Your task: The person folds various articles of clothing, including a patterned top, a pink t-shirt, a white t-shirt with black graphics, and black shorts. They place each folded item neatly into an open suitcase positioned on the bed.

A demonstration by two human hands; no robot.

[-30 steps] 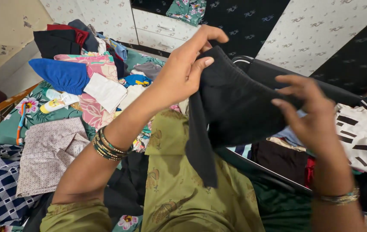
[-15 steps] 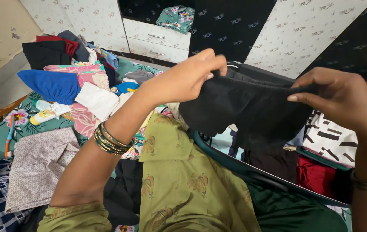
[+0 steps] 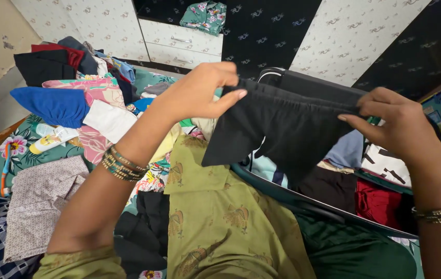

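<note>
A black garment (image 3: 287,126) hangs stretched out between my two hands, above the open suitcase (image 3: 303,199). My left hand (image 3: 199,93) pinches its upper left edge between thumb and fingers. My right hand (image 3: 396,126) grips its upper right edge. Bangles ring both wrists. The garment's lower part droops over the folded clothes packed in the suitcase, among them a red piece (image 3: 380,204) and a black-and-white patterned piece (image 3: 385,165). An olive-green printed cloth (image 3: 220,217) lies over my lap below the garment.
A heap of clothes covers the bed at left: a blue piece (image 3: 55,103), a white piece (image 3: 109,120), a pink floral piece (image 3: 94,88), dark folded pieces (image 3: 44,64). A small yellow-and-white tube (image 3: 50,139) lies beside them. A wardrobe with drawers (image 3: 179,39) stands behind.
My hands have moved apart and lifted, spreading the black garment from a bunched fold into a flat, stretched piece. The view has tilted slightly.
</note>
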